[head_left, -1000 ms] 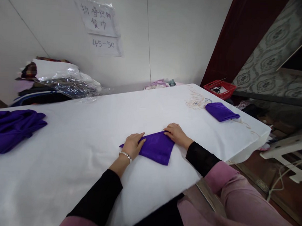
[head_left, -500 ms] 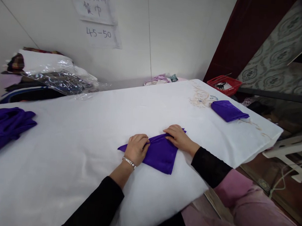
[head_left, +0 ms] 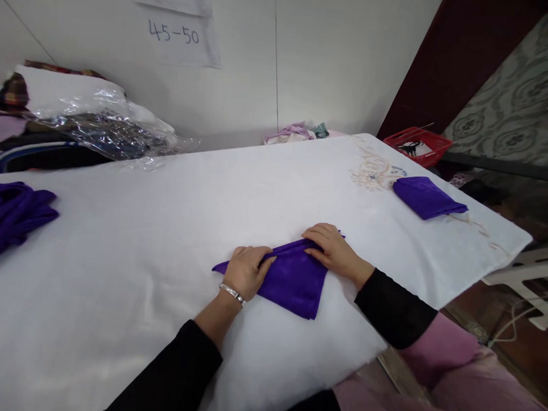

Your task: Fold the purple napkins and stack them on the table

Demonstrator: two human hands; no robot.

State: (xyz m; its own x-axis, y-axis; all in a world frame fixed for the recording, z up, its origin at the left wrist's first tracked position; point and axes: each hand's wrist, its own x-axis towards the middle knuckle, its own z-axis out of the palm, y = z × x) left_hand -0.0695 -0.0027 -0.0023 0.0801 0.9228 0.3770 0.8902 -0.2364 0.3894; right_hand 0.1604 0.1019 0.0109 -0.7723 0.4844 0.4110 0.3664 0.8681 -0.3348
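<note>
A purple cloth napkin lies on the white-covered table near its front edge, folded into a pointed shape with a pleated band along its far side. My left hand, with a silver bracelet at the wrist, is closed on the left part of that band, and a sharp corner sticks out beyond it. My right hand pinches the band's right end between thumb and fingers, with a small tip of cloth showing behind. Part of the fold is hidden under both hands.
A folded purple napkin stack lies at the right. Heaped purple cloth sits at the left edge. Behind are plastic-wrapped fabrics, a red basket and a white plastic stool beside the table.
The view has tilted down slightly and shifted. Both hands stay on the napkin's band, and the fold under them looks a little tighter; otherwise little has moved.
</note>
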